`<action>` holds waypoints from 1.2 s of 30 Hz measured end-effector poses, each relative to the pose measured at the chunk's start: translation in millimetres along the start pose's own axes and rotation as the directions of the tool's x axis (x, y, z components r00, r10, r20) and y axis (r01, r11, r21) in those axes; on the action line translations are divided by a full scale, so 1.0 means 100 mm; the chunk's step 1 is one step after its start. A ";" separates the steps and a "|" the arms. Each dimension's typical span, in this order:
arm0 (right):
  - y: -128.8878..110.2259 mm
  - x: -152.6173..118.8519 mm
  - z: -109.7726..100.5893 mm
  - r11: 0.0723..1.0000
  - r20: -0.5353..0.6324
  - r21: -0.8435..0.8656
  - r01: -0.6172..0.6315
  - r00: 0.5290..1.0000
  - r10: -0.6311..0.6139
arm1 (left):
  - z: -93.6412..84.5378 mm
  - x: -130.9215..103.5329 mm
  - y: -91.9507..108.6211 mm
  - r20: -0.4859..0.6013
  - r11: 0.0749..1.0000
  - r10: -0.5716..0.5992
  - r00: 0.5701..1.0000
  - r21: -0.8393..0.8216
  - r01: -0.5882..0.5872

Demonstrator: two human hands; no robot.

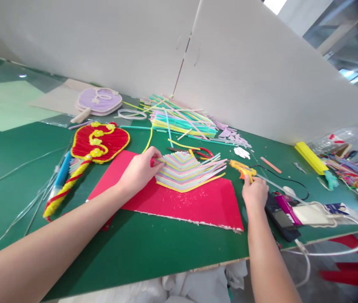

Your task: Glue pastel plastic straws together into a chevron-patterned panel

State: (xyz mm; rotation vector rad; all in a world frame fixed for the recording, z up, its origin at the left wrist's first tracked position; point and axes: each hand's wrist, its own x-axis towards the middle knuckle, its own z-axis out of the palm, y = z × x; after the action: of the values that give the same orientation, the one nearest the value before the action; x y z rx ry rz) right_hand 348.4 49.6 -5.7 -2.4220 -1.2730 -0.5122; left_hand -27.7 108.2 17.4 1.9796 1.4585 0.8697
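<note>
A striped piece of pastel pipe cleaners, set in V-shaped rows, lies on a red board. At its left edge my left hand is closed, the fingertips pinching the ends of the pipe cleaners. The loose ends on the right side of the piece fan out. My right hand grips a yellow hot glue gun, whose nozzle points left toward those ends. Just behind the piece lie red-handled scissors, partly covered by it.
A pile of pipe cleaners lies at the back against a white partition. To the left are a red-and-yellow fan and a lilac fan. A power bank, cables and a plastic bottle stand right on the green table.
</note>
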 end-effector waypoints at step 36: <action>-0.23 -0.02 -0.12 0.804 -0.108 0.591 -0.061 0.982 0.154 | -0.21 0.02 0.14 0.277 0.788 -0.024 0.961 -0.586 0.189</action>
State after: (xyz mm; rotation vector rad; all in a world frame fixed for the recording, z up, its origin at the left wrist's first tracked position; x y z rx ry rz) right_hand 326.0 54.7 7.2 -1.8764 -1.0254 -0.2136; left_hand -34.6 107.1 41.9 1.4368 0.9629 0.8576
